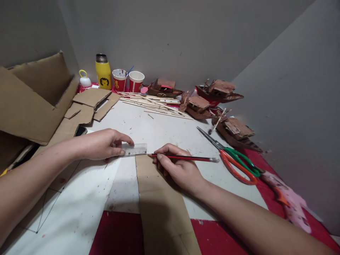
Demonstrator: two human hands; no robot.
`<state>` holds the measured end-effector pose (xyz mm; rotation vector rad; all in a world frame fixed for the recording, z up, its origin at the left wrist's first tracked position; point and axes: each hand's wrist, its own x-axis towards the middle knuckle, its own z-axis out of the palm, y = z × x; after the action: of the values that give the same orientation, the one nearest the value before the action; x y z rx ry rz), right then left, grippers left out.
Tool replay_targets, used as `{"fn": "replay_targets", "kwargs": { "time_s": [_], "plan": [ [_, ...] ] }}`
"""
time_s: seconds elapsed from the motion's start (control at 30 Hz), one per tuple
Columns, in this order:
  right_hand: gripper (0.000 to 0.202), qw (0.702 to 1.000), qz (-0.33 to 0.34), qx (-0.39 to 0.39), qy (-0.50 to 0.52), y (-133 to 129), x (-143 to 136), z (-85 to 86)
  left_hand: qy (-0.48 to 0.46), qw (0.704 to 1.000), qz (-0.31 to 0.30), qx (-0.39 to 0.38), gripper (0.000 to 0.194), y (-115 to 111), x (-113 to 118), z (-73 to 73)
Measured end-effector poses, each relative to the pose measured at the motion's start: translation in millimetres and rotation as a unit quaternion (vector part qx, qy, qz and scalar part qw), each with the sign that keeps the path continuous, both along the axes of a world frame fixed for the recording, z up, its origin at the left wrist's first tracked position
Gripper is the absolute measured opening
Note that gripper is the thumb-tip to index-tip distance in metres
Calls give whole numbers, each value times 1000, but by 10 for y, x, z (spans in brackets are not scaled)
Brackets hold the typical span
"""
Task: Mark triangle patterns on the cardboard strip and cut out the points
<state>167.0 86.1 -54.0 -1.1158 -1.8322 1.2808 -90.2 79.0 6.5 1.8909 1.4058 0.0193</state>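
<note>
My left hand pinches one end of a short clear ruler between thumb and fingers. The ruler's free end reaches the far edge of a long cardboard strip, which runs toward me. In my right hand is a red and black pencil, gripped close to its tip. That tip points left, near the ruler's right end and the strip's corner; whether it touches the cardboard I cannot tell. A white sheet with drawn lines lies beneath my left forearm.
Scissors with green and orange handles lie to the right. Brown model boats stand behind them. Thin wooden sticks, paper cups and a yellow bottle are at the back. A cardboard box and cut pieces occupy the left.
</note>
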Motion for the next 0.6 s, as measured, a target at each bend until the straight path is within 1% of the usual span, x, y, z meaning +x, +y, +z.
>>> {"fn": "replay_targets", "kwargs": {
  "time_s": [0.47,0.6],
  "plan": [
    [11,1000,11,19,-10,7,-2,2,-5,1000,1,-8,42,1,-25,-32],
    [11,999,12,26,-20,7,-12,7,-8,1000,-2,0,41,7,-23,-38]
  ]
}}
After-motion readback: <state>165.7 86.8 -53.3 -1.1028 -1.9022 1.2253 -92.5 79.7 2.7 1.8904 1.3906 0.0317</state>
